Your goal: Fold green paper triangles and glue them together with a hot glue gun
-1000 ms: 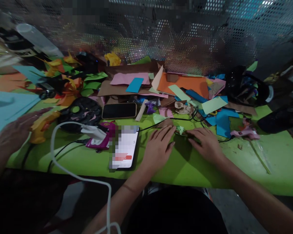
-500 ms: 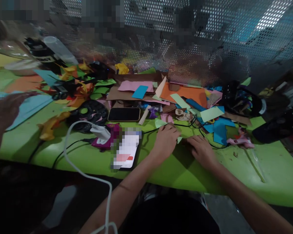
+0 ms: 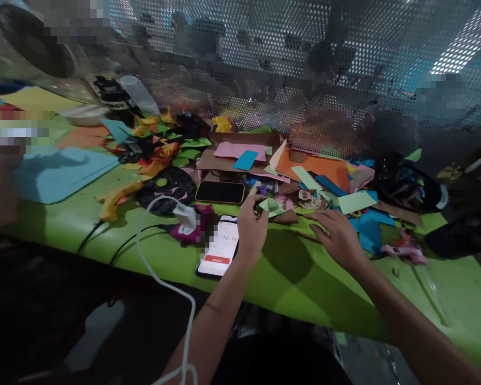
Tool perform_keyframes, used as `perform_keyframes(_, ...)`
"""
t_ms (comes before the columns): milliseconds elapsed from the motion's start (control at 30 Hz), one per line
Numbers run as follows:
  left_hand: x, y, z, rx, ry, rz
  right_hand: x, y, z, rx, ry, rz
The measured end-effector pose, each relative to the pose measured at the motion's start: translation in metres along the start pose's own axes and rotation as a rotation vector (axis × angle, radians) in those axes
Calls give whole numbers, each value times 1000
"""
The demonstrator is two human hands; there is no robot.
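My left hand point(image 3: 253, 229) pinches a small folded piece of pale green paper point(image 3: 270, 205) between thumb and fingers, just right of a lit phone point(image 3: 217, 251). My right hand point(image 3: 339, 233) is a short way to the right, palm down, thumb apart from the stretched fingers, with nothing visible in it. By its thumb lies a thin brown strip or stick point(image 3: 304, 235), too blurred to name. Paper scraps lie beyond both hands, among them a pale green strip point(image 3: 357, 202) and blue pieces point(image 3: 369, 232).
A dark phone point(image 3: 219, 192), a yellow glue gun point(image 3: 114, 202), a black round tray point(image 3: 166, 188) and a white plug point(image 3: 185, 218) with a trailing cable are to the left. A pink glue gun point(image 3: 405, 251) lies right. Another person's blurred hand point(image 3: 0, 184) is near blue sheets point(image 3: 64, 174).
My left hand has moved left and up off the table with the folded green paper. My right hand's thumb and fingers have spread. The whole view has shifted.
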State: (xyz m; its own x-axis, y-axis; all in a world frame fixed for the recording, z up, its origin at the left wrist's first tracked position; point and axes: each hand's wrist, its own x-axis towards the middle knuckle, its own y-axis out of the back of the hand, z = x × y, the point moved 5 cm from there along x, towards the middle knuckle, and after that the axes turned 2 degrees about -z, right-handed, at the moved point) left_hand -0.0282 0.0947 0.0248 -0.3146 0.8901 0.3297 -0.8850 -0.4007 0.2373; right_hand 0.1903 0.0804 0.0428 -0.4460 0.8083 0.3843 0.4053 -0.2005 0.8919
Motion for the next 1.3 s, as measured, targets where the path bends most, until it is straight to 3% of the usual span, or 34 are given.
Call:
perform_keyframes(100,0,-1,-4,-78,6,13,43,-13,-7,-5,37,-56)
perform_keyframes(200,0,-1,-6,-91,3,6,70,-36,-2,-36,-22,-147)
perform_keyframes(433,-1,-3,-9,-153,70,-39,71,-61,8,2,-48,-207)
perform_keyframes(600,-3,-4,-8,-191,66,-43,71,-57,10,98,-82,-149)
perform_keyframes(867,1,-13,-13,-145,54,-99,68,-41,17,176,-164,57)
perform_keyframes(1067,-3,-31,-3,-398,100,-242,61,-21,11,242,-199,254)
perform_keyframes(1300,-7,-52,16,-701,291,-282,53,-2,-5,351,-195,378)
